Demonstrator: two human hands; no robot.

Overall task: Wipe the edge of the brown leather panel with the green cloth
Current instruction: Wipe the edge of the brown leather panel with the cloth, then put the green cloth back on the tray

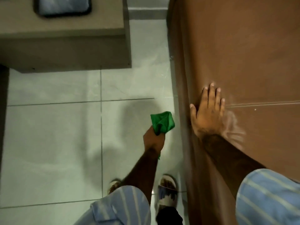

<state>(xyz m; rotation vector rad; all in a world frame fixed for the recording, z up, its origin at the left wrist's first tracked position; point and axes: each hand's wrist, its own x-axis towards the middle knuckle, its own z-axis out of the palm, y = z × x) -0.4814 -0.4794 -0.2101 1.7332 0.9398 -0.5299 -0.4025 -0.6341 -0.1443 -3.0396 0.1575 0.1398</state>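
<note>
The brown leather panel (243,54) fills the right side of the view, its rounded left edge running from top to bottom. My right hand (207,112) lies flat and open on the panel close to that edge, fingers spread and pointing away from me. My left hand (153,140) is shut on a bunched green cloth (162,122), held over the floor a short way left of the panel's edge and not touching it. Pale smear marks and thin light lines show on the leather beside my right hand.
Grey floor tiles (56,135) cover the left and middle. A beige low table or bench (65,39) with a dark tray (63,7) on it stands at the upper left. My feet in sandals (167,190) are near the panel's base.
</note>
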